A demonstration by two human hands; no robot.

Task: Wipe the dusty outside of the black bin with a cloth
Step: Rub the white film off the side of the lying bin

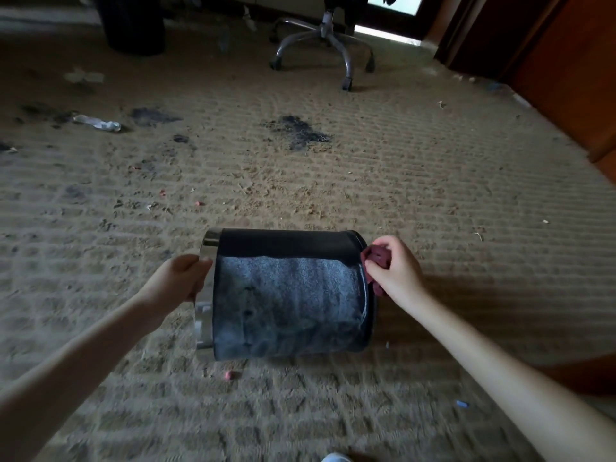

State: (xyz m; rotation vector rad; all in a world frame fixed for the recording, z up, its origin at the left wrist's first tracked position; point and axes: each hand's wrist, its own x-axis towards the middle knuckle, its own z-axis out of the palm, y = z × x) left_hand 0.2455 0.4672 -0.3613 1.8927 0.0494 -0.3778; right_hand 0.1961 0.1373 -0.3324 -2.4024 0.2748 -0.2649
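Black bin [286,301] lies on its side on the carpet [333,195], cloth [378,255] at its base end, most of the wall grey with dust.

Left hand [181,278] grips the chrome rim [204,323] to steady it. Right hand [396,266] is clenched round the bunched maroon cloth, pressed at the base edge. Only the far strip of wall reads clean black. Risks, my guess:
- The round body rolls under a sideways wipe if the rim grip slips.
- The cloth is wadded small, so it may smear dust rather than lift it.
- Turning a wiped side down onto this gritty carpet would re-dirty it.

Carpet is beige, ribbed and sandy, with dark stains [300,131], a crushed plastic bottle [96,122] and a pink scrap [230,375]. Office chair base [323,38] stands beyond, wooden panelling [550,61] on the right. Light is dim.
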